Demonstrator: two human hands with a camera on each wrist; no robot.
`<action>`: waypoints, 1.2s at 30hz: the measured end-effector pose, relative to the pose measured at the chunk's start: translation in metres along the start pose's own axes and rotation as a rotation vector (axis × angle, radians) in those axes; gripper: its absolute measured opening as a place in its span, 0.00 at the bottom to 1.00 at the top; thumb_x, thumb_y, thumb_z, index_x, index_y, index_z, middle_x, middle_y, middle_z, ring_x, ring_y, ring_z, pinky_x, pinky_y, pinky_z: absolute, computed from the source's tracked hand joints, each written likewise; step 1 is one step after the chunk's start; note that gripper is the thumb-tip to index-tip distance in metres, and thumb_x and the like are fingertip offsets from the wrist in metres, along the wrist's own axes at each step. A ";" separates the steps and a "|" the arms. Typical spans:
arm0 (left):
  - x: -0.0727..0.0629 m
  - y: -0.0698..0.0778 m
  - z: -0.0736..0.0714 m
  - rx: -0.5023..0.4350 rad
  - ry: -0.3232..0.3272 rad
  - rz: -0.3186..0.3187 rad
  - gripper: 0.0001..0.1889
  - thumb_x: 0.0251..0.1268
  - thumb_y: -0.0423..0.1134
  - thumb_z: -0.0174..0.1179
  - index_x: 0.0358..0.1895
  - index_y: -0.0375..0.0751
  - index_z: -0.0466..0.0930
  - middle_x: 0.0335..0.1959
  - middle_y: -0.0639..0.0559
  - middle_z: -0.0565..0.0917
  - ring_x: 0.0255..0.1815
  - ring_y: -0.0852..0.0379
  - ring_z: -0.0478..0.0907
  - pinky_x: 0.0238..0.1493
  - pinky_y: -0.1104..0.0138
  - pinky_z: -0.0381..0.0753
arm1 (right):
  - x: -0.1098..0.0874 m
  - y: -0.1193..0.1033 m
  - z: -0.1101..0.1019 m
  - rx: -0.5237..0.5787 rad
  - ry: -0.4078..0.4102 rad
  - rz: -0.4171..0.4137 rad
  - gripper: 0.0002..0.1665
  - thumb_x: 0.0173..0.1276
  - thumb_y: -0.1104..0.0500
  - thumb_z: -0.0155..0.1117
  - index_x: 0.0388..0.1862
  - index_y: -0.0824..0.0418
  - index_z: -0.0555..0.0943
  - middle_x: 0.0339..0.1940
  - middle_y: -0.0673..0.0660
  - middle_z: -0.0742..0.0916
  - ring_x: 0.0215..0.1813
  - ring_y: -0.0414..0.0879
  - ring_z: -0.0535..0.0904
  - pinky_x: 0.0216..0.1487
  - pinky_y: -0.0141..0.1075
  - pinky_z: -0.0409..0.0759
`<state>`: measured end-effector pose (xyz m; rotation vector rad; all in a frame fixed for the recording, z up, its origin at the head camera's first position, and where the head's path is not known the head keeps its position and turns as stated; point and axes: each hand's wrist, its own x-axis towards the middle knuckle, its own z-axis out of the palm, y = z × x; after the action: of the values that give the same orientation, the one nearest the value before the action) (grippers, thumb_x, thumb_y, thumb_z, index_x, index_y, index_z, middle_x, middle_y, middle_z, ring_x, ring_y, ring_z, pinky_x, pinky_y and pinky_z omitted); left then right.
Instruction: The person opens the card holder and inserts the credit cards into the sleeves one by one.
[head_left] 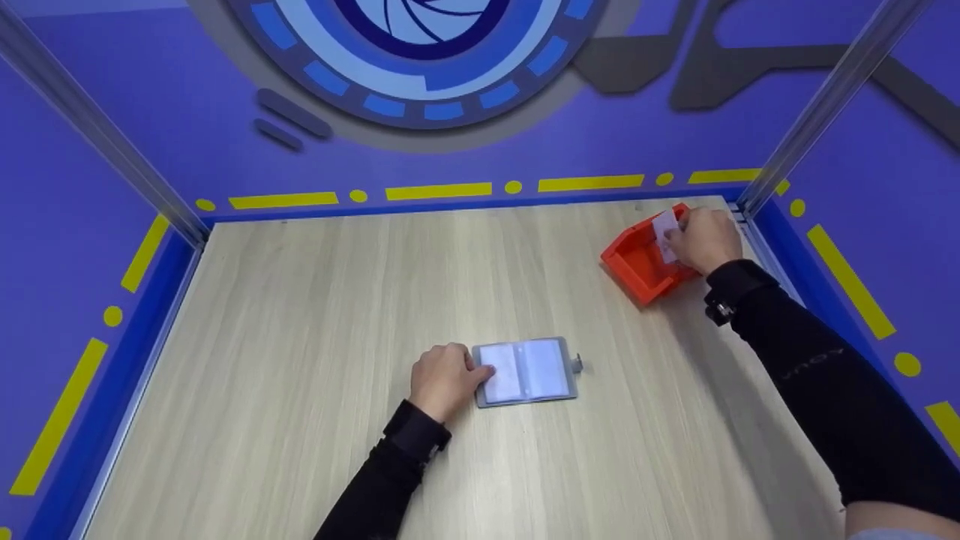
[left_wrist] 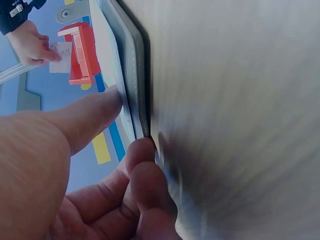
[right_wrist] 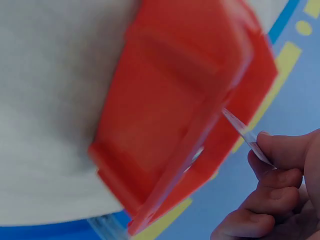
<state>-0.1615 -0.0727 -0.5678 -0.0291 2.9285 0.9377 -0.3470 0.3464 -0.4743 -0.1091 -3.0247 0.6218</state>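
Observation:
A small grey card holder (head_left: 573, 375) lies spread open on the table, clear sleeves showing and a snap tab (head_left: 577, 364) sticking out on its right. My left hand (head_left: 447, 381) pinches its left edge; in the left wrist view the thumb (left_wrist: 107, 106) presses the inner page while curled fingers (left_wrist: 145, 175) meet the cover's edge. At the far right, my right hand (head_left: 709, 238) pinches a pale card (head_left: 664, 237) between thumb and fingers, over a red bin (head_left: 631, 259). The right wrist view shows the card (right_wrist: 246, 135) almost edge-on by the bin's rim.
The light wood table (head_left: 337, 315) is bounded by a blue back wall (head_left: 450, 165) and side walls with yellow markings. Metal posts (head_left: 825, 97) stand at the back corners. The red bin sits near the back right corner. Something pale shows inside it (right_wrist: 195, 157).

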 end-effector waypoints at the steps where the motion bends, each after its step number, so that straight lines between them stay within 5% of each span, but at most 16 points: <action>1: 0.000 0.000 0.000 0.002 0.001 -0.002 0.22 0.64 0.55 0.80 0.23 0.48 0.81 0.22 0.57 0.80 0.23 0.57 0.74 0.28 0.64 0.68 | -0.002 -0.004 0.000 0.019 -0.013 0.005 0.22 0.82 0.54 0.67 0.26 0.61 0.77 0.20 0.53 0.71 0.26 0.52 0.72 0.29 0.41 0.65; 8: 0.000 -0.001 0.000 0.001 0.000 -0.004 0.22 0.63 0.55 0.80 0.23 0.48 0.81 0.22 0.57 0.80 0.23 0.57 0.74 0.28 0.64 0.68 | -0.021 -0.032 0.011 0.080 -0.101 -0.027 0.17 0.83 0.52 0.66 0.38 0.63 0.87 0.31 0.58 0.83 0.34 0.52 0.77 0.32 0.39 0.69; 18: -0.001 -0.002 0.001 0.012 0.019 0.026 0.23 0.63 0.54 0.81 0.21 0.48 0.80 0.20 0.58 0.79 0.22 0.58 0.73 0.26 0.64 0.67 | -0.053 -0.067 0.033 0.177 -0.210 -0.101 0.14 0.82 0.54 0.69 0.36 0.61 0.88 0.25 0.54 0.80 0.26 0.50 0.76 0.26 0.37 0.70; 27: 0.001 -0.002 0.001 0.012 0.014 0.011 0.23 0.63 0.56 0.80 0.21 0.49 0.79 0.21 0.58 0.79 0.23 0.58 0.74 0.27 0.64 0.68 | -0.088 -0.098 0.055 0.220 -0.323 -0.186 0.13 0.82 0.53 0.71 0.54 0.61 0.93 0.37 0.58 0.88 0.41 0.53 0.80 0.44 0.41 0.78; 36: 0.000 -0.001 0.000 0.011 0.007 0.008 0.23 0.64 0.55 0.80 0.22 0.48 0.80 0.22 0.57 0.80 0.24 0.58 0.74 0.29 0.63 0.68 | -0.116 -0.115 0.080 0.161 -0.395 -0.233 0.10 0.81 0.53 0.70 0.45 0.59 0.92 0.29 0.53 0.83 0.36 0.49 0.78 0.36 0.37 0.73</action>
<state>-0.1617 -0.0731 -0.5683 -0.0208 2.9424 0.9246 -0.2429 0.2006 -0.5066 0.4146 -3.2599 0.9579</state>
